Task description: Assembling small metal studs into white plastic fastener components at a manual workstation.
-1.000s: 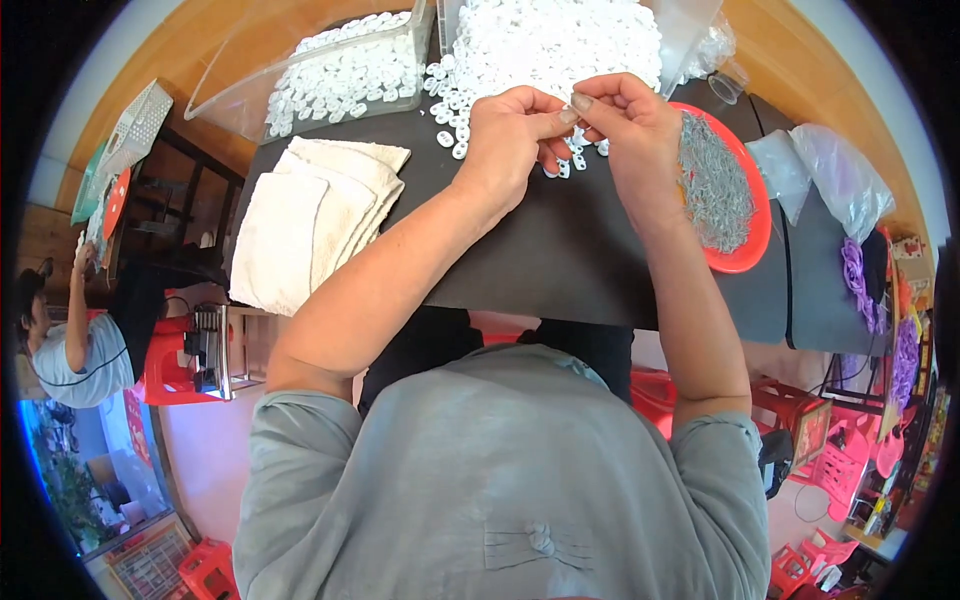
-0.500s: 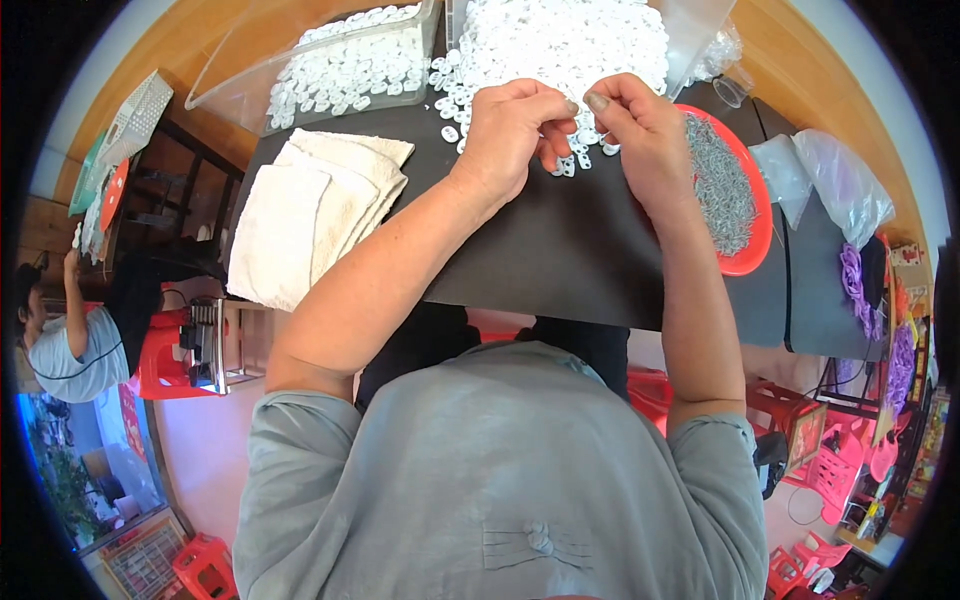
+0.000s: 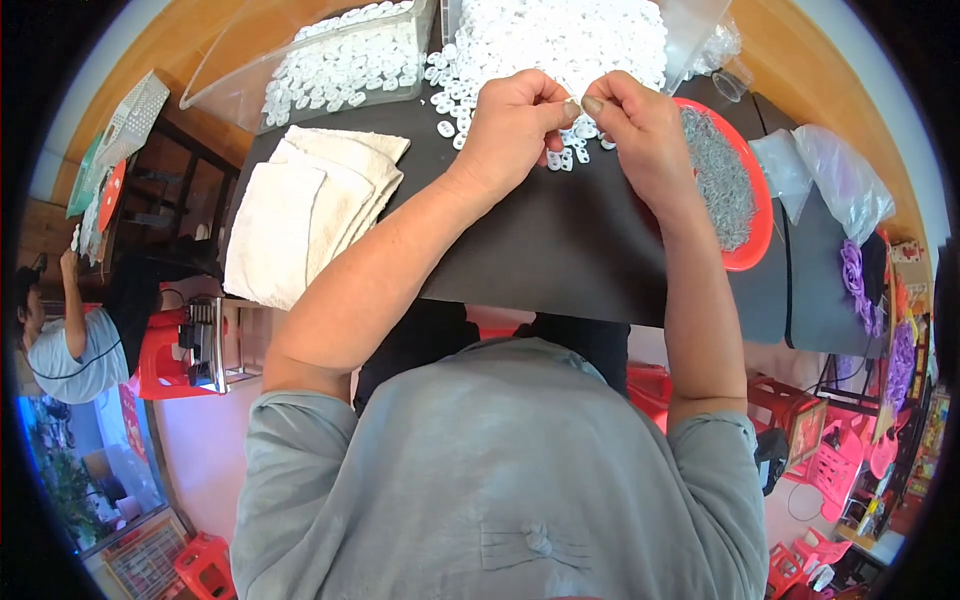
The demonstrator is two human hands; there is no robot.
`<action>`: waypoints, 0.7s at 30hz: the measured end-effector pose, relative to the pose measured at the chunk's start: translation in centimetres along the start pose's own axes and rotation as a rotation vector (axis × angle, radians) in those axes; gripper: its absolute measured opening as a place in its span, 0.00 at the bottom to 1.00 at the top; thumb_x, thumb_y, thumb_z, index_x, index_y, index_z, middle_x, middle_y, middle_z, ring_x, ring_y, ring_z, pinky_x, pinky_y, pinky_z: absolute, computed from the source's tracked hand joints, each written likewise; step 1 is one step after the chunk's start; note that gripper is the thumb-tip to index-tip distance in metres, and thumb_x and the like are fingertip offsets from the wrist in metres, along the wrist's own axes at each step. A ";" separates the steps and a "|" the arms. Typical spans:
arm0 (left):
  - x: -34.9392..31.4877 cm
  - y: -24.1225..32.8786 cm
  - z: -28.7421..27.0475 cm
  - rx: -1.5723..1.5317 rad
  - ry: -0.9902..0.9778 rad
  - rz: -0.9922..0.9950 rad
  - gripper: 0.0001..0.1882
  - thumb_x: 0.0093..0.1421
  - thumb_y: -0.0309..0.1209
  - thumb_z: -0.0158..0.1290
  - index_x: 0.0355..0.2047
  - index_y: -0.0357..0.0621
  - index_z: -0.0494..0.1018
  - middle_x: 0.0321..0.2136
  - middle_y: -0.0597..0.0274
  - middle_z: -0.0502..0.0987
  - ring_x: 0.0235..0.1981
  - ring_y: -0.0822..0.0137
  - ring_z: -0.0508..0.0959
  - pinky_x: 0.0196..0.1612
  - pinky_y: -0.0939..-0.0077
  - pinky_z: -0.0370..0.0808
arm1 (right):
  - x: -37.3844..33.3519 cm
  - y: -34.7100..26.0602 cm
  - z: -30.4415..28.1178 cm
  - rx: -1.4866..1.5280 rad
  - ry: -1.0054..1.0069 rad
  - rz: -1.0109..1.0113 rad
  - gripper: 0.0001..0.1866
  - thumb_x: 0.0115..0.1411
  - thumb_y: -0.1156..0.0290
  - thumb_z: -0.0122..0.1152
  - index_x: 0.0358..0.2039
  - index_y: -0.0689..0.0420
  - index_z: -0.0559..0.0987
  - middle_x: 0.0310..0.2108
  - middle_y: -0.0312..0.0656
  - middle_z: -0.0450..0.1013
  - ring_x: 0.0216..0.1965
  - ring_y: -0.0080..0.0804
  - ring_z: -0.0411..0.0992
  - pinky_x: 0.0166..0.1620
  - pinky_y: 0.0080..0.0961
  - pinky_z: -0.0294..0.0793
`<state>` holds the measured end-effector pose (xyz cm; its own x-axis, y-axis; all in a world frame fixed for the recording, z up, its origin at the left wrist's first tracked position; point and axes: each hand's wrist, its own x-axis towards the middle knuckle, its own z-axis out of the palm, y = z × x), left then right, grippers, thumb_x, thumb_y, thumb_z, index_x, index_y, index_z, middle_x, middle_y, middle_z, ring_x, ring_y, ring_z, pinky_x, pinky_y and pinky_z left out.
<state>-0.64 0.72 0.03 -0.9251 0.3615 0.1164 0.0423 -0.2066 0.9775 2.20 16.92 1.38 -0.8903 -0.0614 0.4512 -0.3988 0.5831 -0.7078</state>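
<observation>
1. I saw both hands up at the far edge of the black mat (image 3: 560, 250), thumbs nearly touching. Left hand (image 3: 510, 125) and right hand (image 3: 640, 135) met over a few loose white pieces (image 3: 565, 158) lying on the mat.
2. Grip: left thumb & forefinger were pinched shut on sth very small, right thumb & forefinger pinched against the same spot. The item itself was too tiny and too hidden by the fingertips to name; I guessed one white piece, poss. w/ a metal bit.
3. Supply: big heap of white pieces (image 3: 560, 40) lay just beyond the hands, touching the mat's far edge. A clear tray (image 3: 340, 65) w/ more of them sat to the left of it.
4. Red dish (image 3: 755, 235) of fine grey metal parts (image 3: 715, 175) sat right beside the right wrist.
5. Handling, my judgement: pieces looked light, hard plastic, smooth, so prob. slippery and apt to flick away. Best held by the rim w/ fingertip pads, not squeezed hard; no weight to worry abt.
6. Folded cream cloth (image 3: 305, 215) lay on the mat's left part, well apart from the hands.
7. Clear plastic bags (image 3: 830, 180) lay to the right, past the dish.
8. Another person (image 3: 60, 340) sat far left, not involved.
</observation>
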 end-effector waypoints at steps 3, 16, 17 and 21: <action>0.0 -0.3 -0.4 0.139 -0.004 0.103 0.06 0.56 0.23 0.55 0.24 0.36 0.71 0.19 0.64 0.73 0.17 0.76 0.71 0.19 0.80 0.68 | 0.0 -0.4 0.4 -0.022 -0.033 -0.004 0.08 0.60 0.70 0.55 0.29 0.62 0.74 0.18 0.31 0.65 0.22 0.16 0.60 0.26 0.18 0.61; 0.3 0.2 -0.4 0.090 0.024 -0.008 0.06 0.60 0.27 0.54 0.29 0.37 0.73 0.21 0.65 0.74 0.19 0.76 0.73 0.18 0.82 0.67 | -0.2 -0.7 0.9 0.070 0.019 0.037 0.06 0.62 0.72 0.54 0.35 0.62 0.76 0.23 0.31 0.68 0.26 0.16 0.63 0.30 0.17 0.64; 0.2 0.3 -0.4 0.088 0.025 -0.013 0.06 0.60 0.27 0.54 0.29 0.37 0.73 0.21 0.64 0.74 0.19 0.76 0.72 0.18 0.81 0.67 | -0.2 -0.6 0.9 0.031 0.021 0.023 0.06 0.62 0.73 0.54 0.35 0.62 0.76 0.23 0.31 0.69 0.26 0.16 0.63 0.31 0.17 0.64; 0.4 0.1 -0.5 0.036 0.010 -0.010 0.06 0.61 0.27 0.53 0.30 0.36 0.73 0.22 0.63 0.74 0.18 0.76 0.72 0.17 0.82 0.67 | 0.0 -0.5 0.6 -0.033 0.042 -0.054 0.07 0.62 0.73 0.54 0.36 0.62 0.76 0.24 0.33 0.71 0.27 0.19 0.65 0.32 0.19 0.66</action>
<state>-1.18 0.40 0.10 -0.9292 0.3544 0.1051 0.0462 -0.1705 0.9843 2.27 16.11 1.39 -0.8573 -0.0599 0.5113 -0.4383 0.6059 -0.6639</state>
